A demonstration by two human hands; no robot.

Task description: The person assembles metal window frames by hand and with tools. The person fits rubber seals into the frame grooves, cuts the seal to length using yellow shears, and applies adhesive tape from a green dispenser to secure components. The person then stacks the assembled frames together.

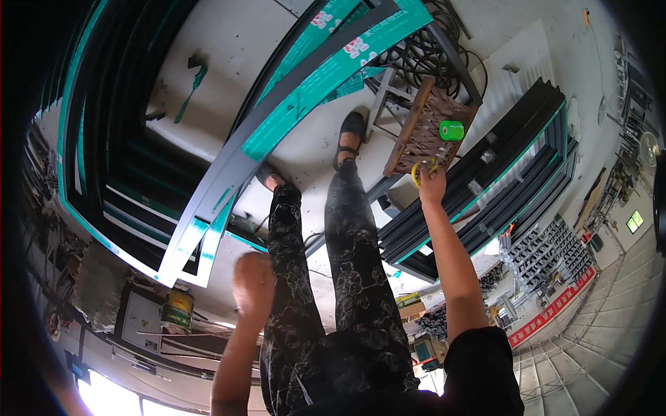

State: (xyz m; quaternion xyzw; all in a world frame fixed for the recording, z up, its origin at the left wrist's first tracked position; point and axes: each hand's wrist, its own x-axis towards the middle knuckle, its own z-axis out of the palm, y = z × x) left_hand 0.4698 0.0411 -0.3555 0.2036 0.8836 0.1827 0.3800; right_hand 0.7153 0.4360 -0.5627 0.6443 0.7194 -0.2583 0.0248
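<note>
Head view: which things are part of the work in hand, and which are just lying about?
In hand:
- right hand, grip closed on a yellow ring-shaped thing
- wooden stool just under that hand
- green roll on the stool

Lying about:
- left hand, a blurred fist, holding nothing visible
- long grey profile with teal film
- dark frame stack
- black cable coil
- yellow-green can
</note>
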